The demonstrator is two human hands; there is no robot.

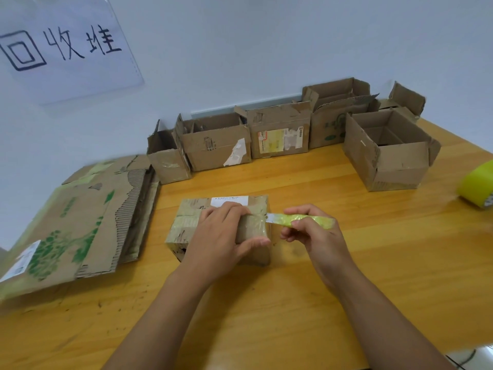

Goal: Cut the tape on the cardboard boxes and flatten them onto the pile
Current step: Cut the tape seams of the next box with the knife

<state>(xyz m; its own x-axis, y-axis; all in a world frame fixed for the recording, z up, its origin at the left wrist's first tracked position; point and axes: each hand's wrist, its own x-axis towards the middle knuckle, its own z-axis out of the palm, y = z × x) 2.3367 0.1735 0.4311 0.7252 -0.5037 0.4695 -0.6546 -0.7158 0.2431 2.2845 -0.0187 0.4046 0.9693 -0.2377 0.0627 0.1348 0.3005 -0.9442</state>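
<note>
Here the left hand (222, 233) clasps the taped box (186, 222), while the right hand (310, 231) grips a knife (288, 219) at its right edge.

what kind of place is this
Probably an office or workroom corner set up for cardboard recycling: a handwritten sign on the wall, flattened cardboard piled on a wooden table, and opened boxes along the wall.

A wooden table (373, 263) with an orange-yellow top stands against a pale blue-grey wall (240, 36). A handwritten paper sign (66, 46) in a clear sleeve hangs on that wall, upper left.
</note>
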